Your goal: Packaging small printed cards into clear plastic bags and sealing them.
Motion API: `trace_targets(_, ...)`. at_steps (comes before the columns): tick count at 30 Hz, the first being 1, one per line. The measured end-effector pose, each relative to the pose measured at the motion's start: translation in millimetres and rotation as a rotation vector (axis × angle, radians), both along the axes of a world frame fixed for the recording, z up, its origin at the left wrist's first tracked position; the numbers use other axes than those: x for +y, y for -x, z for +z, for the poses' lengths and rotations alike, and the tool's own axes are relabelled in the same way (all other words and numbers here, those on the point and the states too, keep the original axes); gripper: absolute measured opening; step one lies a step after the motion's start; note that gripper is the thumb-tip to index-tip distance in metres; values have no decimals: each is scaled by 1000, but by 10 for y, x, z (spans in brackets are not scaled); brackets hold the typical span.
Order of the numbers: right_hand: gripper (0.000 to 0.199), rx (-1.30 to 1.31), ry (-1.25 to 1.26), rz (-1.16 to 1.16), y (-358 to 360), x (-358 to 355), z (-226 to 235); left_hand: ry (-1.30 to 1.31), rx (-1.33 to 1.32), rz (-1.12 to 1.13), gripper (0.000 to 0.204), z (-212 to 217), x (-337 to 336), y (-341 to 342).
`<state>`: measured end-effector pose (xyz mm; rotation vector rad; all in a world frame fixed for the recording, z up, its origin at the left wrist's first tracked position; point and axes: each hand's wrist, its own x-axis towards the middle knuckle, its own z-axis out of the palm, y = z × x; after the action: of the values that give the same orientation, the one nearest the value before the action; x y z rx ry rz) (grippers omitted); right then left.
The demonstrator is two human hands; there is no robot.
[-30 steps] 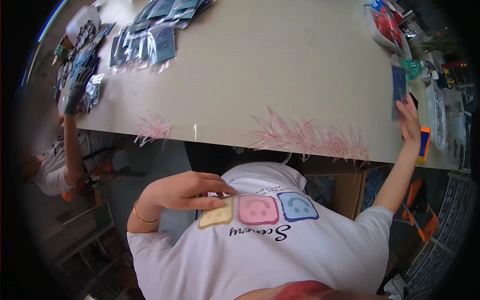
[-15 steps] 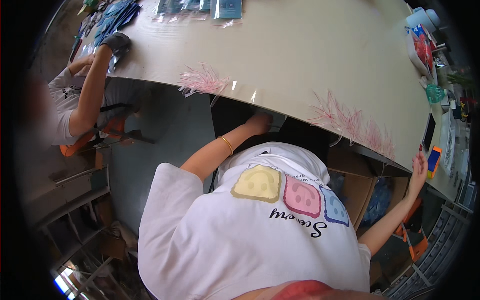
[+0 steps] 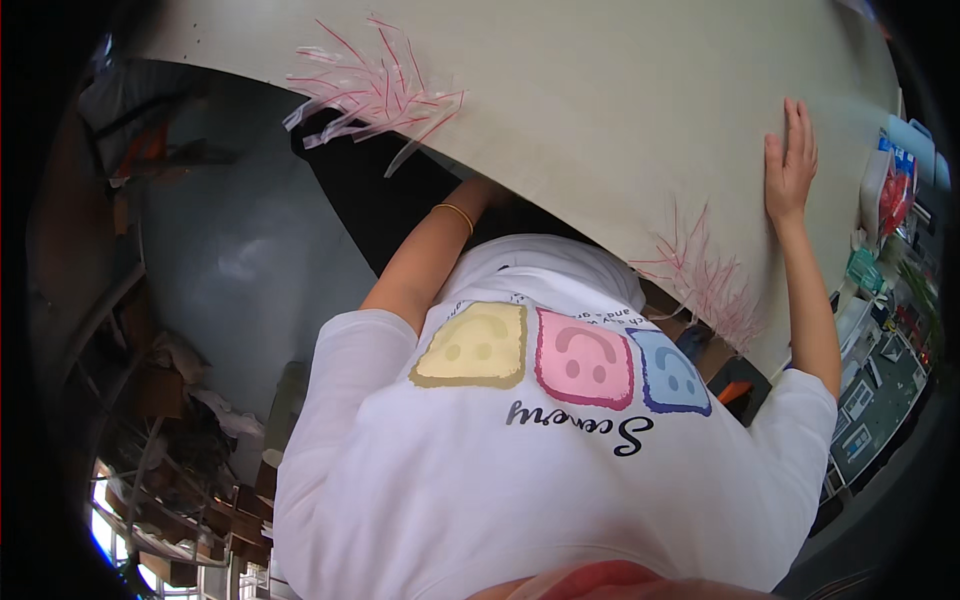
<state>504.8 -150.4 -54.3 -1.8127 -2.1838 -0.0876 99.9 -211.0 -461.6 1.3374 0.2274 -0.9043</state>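
My right hand lies flat on the pale tabletop, fingers stretched out, holding nothing. My left hand reaches below the table's front edge; a gold bracelet circles that wrist, and the fingers are hidden under the tabletop. Beyond the left wrist, a bunch of thin clear plastic strips with red lines hangs over the edge. A second bunch of similar strips sits along the edge between my body and my right forearm.
At the far right stand a white container with red and blue packaging and a green translucent item. Black cloth hangs beneath the edge at left. Shelving and boxes line the lower left, above grey floor.
My right hand has moved from the right table edge, beside a phone, onto the tabletop. The view has shifted, and the co-worker with blue packets at left is out of sight.
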Motion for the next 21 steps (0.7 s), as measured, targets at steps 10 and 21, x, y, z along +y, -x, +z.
trace_targets(10,61,-25,158,-102,179,-100,310,107,99,-105,49,2325,-1130,1904)
trace_targets(21,57,-25,42,-93,153,-75,286,-259,71,-175,50,2103,235,2406)
